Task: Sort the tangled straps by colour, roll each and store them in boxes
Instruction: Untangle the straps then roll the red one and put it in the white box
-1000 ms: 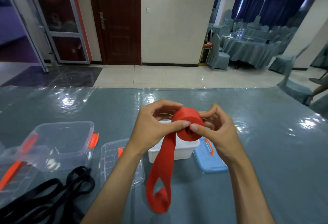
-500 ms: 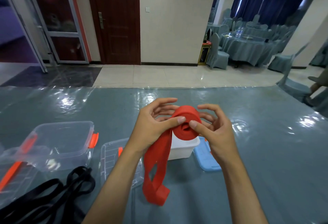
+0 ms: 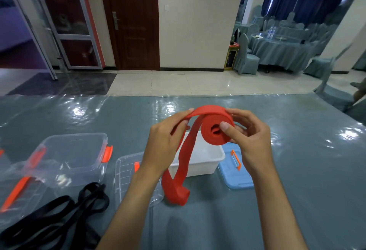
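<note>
Red strap [image 3: 210, 129], black straps [image 3: 59, 210], white box [image 3: 200, 162], blue lid [image 3: 235, 174].

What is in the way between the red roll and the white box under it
Nothing visible blocks it. The red strap, held by the left hand and right hand, is above the open white box; only its own unrolled tail hangs across the box's front.

Red strap [image 3: 198, 123] roll now bigger, raised higher, its hanging tail shorter than before.
</note>
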